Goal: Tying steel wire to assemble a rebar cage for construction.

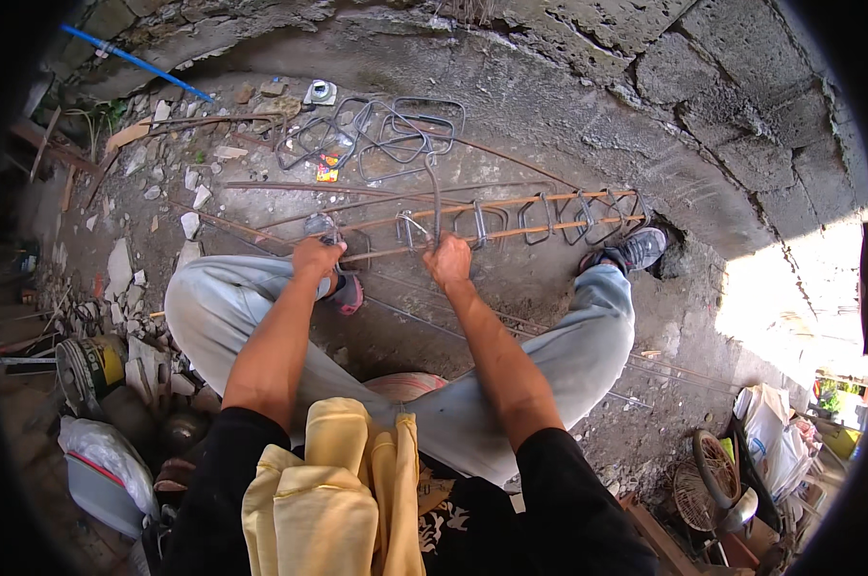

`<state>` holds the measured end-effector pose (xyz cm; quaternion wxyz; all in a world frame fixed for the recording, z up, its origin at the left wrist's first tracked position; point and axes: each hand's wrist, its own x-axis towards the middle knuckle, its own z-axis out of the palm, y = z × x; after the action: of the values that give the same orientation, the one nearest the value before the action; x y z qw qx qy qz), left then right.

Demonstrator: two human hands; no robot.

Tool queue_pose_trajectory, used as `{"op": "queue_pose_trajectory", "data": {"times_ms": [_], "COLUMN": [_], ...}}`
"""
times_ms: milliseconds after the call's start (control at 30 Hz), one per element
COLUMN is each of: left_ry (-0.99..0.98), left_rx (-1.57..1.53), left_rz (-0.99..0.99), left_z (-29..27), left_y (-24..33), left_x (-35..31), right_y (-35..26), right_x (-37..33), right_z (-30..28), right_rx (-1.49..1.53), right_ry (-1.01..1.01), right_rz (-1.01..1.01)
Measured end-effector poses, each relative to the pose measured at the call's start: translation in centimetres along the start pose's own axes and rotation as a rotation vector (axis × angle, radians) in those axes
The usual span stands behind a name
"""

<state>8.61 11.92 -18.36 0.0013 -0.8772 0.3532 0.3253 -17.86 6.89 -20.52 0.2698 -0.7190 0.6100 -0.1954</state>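
Observation:
A long rebar cage (520, 230) lies across the ground in front of me, its rusty bars running through several bent steel stirrups (540, 219). My right hand (448, 260) is closed around the lower end of a curved steel rod (435, 192), which rises away from me beside the cage's near bar. At the left part of the cage, my left hand (317, 257) has its fingers curled next to the bars; what they grip is hidden. Just beyond that hand is a greyish loop of metal (319, 225). Thin pale wire (415, 227) shows on the stirrup between my hands.
Loose stirrups (420, 125) lie in a pile beyond the cage, near a tape measure (321, 92). My shod right foot (643, 249) rests by the cage's right end. Broken stones (120, 269) and a bucket (88, 370) are at left; a wheel (715, 466) stands at lower right.

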Motion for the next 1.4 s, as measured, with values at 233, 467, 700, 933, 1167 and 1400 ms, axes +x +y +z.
{"op": "queue_pose_trajectory", "data": {"times_ms": [233, 467, 700, 933, 1167, 1400], "left_ry": [-0.126, 0.939, -0.287, -0.558, -0.474, -0.29], "left_rx": [-0.465, -0.568, -2.078, -2.954, -3.25, -3.453], "left_rz": [-0.158, 0.002, -0.869, -0.424, -0.298, -0.03], "left_z": [1.3, 8.5, 10.3, 15.2, 15.7, 15.8], "left_y": [1.4, 1.6, 2.1, 0.6, 2.6, 3.1], "left_x": [-1.9, -4.0, -5.3, -2.8, -1.9, 0.3], "right_y": [1.9, -0.9, -3.3, -8.4, -5.7, -5.2], "right_x": [0.1, 0.5, 2.6, 5.1, 10.4, 10.5], "right_z": [1.0, -0.7, -2.3, -4.0, -4.1, -0.6], "right_rx": [-0.009, 0.172, 0.179, -0.095, -0.348, -0.491], "right_ry": [0.036, 0.156, 0.06, -0.118, -0.203, -0.341], "right_rz": [-0.005, 0.145, 0.111, -0.007, -0.081, -0.091]}}
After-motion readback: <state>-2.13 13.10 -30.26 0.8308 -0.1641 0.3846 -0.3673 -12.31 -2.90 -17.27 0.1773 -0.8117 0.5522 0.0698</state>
